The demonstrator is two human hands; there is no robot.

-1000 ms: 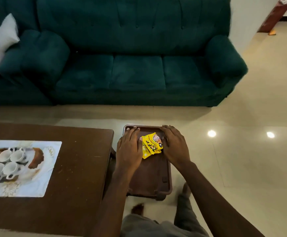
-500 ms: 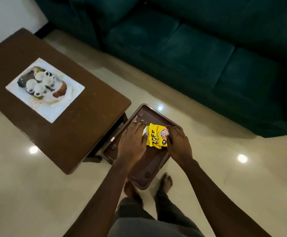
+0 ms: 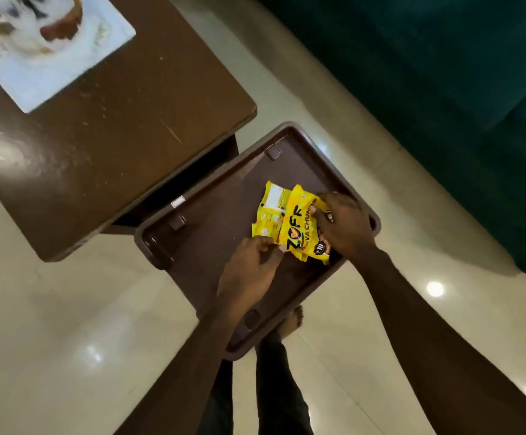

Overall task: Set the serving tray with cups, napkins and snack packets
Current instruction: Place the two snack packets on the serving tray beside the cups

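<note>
A dark brown serving tray point(image 3: 211, 221) sits low beside the wooden table, above the floor. Two yellow snack packets point(image 3: 290, 221) lie overlapping on its right half, one showing its front print, the other its back. My left hand point(image 3: 249, 271) pinches the near lower edge of the packets. My right hand point(image 3: 343, 227) rests its fingers on the right side of the front packet. Cups appear only on a blurred white mat point(image 3: 38, 42) on the table at top left.
The brown wooden table point(image 3: 104, 133) fills the upper left, its corner close to the tray. A dark green sofa point(image 3: 443, 89) runs along the upper right. Glossy tiled floor point(image 3: 67, 324) lies around; my legs and a bare foot point(image 3: 290, 321) show under the tray.
The view has swung closer and tilted down onto the tray. The packets have spread into two overlapping packets, and my left hand has slid to their near edge.
</note>
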